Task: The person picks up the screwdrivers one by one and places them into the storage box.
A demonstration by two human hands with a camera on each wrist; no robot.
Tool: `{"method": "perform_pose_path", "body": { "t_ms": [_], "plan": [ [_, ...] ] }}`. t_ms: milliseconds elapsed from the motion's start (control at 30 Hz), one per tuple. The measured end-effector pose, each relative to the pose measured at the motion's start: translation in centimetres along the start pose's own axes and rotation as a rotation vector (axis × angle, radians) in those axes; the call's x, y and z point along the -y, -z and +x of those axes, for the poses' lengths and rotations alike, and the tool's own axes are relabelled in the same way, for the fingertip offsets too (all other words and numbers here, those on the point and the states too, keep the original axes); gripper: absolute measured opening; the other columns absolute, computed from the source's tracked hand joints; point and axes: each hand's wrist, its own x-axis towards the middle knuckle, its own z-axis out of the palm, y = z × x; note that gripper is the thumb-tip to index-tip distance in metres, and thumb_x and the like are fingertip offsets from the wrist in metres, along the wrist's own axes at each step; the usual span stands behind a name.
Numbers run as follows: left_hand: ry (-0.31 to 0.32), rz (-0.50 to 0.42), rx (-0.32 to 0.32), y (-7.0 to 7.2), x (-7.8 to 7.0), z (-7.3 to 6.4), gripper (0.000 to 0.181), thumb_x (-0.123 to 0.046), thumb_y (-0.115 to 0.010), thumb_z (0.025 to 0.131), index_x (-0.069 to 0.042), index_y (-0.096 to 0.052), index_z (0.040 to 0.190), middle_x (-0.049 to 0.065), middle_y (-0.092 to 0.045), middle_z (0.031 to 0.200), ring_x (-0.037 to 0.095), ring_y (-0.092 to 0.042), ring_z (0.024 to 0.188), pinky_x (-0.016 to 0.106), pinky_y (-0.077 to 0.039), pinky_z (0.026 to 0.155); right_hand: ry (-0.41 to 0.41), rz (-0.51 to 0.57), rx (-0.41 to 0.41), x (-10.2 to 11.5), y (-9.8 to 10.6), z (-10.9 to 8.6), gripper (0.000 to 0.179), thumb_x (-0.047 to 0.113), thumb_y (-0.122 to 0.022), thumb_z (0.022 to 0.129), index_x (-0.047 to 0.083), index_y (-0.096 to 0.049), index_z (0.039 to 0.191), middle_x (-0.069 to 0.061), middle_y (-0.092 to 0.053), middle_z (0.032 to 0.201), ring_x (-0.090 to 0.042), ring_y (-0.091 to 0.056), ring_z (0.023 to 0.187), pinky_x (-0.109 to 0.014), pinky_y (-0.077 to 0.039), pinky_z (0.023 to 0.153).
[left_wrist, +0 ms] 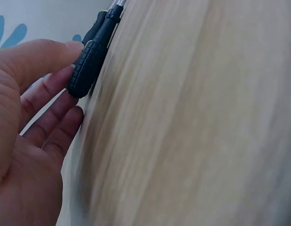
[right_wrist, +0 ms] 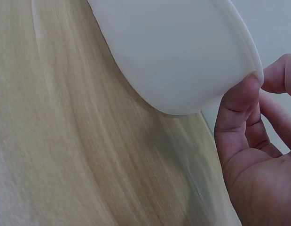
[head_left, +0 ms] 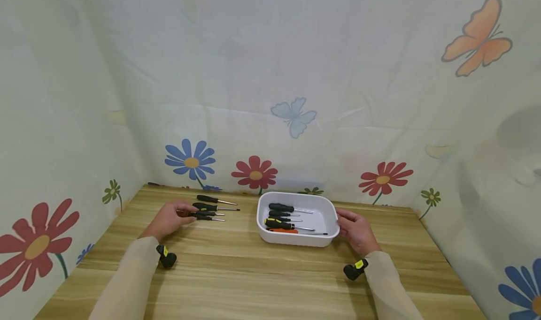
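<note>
On the left of the table, my left hand pinches the handle end of a black screwdriver between thumb and fingers. Several dark-handled screwdrivers lie there side by side, shafts toward the right; the farthest is a black one. To their right stands a white plastic box. Inside lie several screwdrivers, among them a black one, a black-and-yellow one and an orange-handled one. My right hand grips the box's right rim, thumb outside and a finger at the edge.
The wood-grain table ends at a pale curtain printed with flowers and butterflies, which also hangs along both sides. Each wrist carries a small black camera, the left camera and the right camera.
</note>
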Motion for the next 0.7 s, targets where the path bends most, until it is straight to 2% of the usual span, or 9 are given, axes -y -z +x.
{"method": "perform_pose_path", "body": {
  "t_ms": [333, 700],
  "plan": [
    [0.006, 0.061, 0.004, -0.4, -0.9, 0.1, 0.022, -0.013, -0.080, 0.089, -0.010, -0.079, 0.111, 0.018, -0.070, 0.122, 0.035, -0.067, 0.111, 0.051, -0.055, 0.095, 0.012, -0.019, 0.007, -0.1, 0.1, 0.2, 0.046, 0.014, -0.066, 0.101, 0.004, -0.057, 0.145, -0.001, -0.071, 0.124, -0.015, -0.070, 0.091, -0.027, -0.061, 0.081],
    [-0.014, 0.084, 0.015, -1.0, -1.2, 0.3, 0.017, -0.012, -0.080, 0.088, -0.013, -0.080, 0.105, 0.013, -0.075, 0.114, 0.034, -0.067, 0.110, 0.053, -0.053, 0.097, 0.011, -0.013, 0.009, -0.2, 0.3, 0.3, 0.049, 0.014, -0.067, 0.100, 0.003, -0.055, 0.146, 0.000, -0.071, 0.124, -0.014, -0.070, 0.090, -0.027, -0.061, 0.081]
  ]
}}
